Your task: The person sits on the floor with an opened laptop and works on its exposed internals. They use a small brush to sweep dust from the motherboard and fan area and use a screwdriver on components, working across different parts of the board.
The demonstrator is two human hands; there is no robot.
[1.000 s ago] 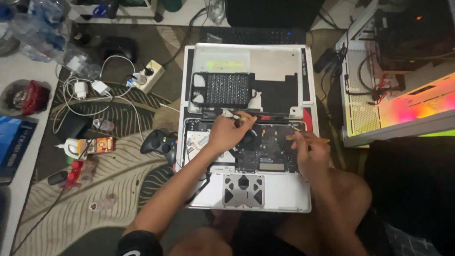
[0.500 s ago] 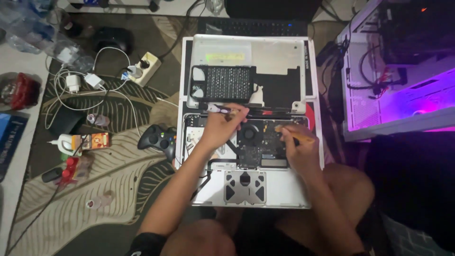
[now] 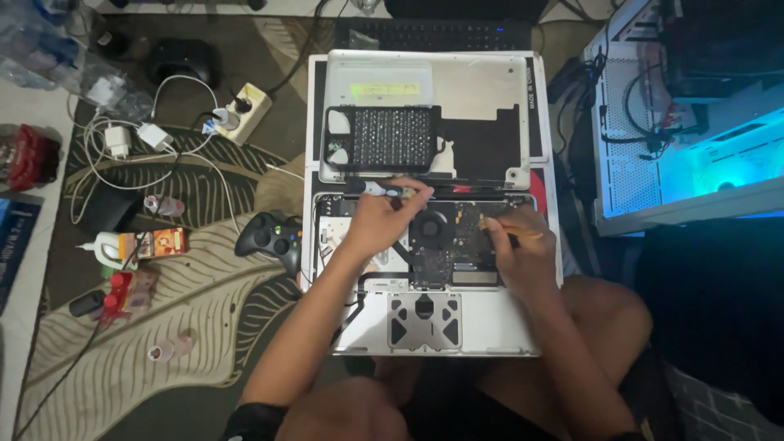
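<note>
Screwdriver (image 3: pixel 377 189) lies crosswise along the laptop (image 3: pixel 425 322) hinge, pinched in left hand (image 3: pixel 377 222); right hand (image 3: pixel 516 249) clamps a thin tool (image 3: pixel 508 231).

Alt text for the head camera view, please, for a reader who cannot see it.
A person's two hands work inside an opened laptop on a patterned rug: the left hand holds a small silvery tool, the right hand a thin stick over the circuit board. A black game controller lies to the left.
</note>
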